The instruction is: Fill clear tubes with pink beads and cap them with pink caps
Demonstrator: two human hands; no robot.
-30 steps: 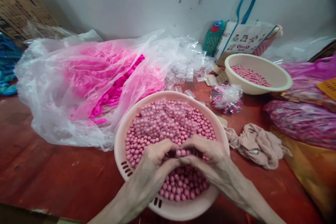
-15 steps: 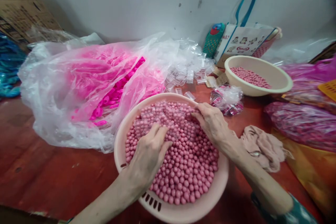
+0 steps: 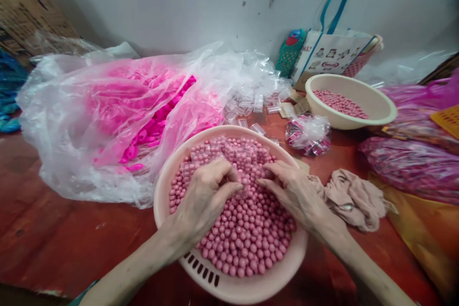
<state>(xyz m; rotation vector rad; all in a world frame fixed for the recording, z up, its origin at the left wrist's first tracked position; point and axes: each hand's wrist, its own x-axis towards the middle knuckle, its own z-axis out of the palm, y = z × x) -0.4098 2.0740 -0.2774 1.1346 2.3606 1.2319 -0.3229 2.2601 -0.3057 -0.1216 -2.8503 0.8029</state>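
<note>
Round pink beads (image 3: pixel 247 244) fill a pale pink plastic basket (image 3: pixel 175 260) with slots in its wall. Several small clear plastic boxes (image 3: pixel 206 153) lie on the beads toward the far side. My left hand (image 3: pixel 206 191) is over the left half of the basket, thumb and fingers pinched on what looks like one of these clear boxes; the fingers partly hide it. On the right side of the basket, my right hand (image 3: pixel 292 189) is closed with thumb and fingertips together, close above the beads. What its fingertips hold, if anything, is not clear.
Left of the basket lies a clear plastic bag (image 3: pixel 82 172) of bright pink pieces. Clear plastic cases (image 3: pixel 251 100) are heaped behind. A cream bowl (image 3: pixel 385 112) of pink beads, a tote bag (image 3: pixel 328 57), a crumpled cloth (image 3: pixel 353 201) and purple bags (image 3: pixel 412 167) are at right.
My right hand has moved from the basket's far right rim inward and nearer. My left hand's fingers have closed into a pinch, and the hands are closer together.
</note>
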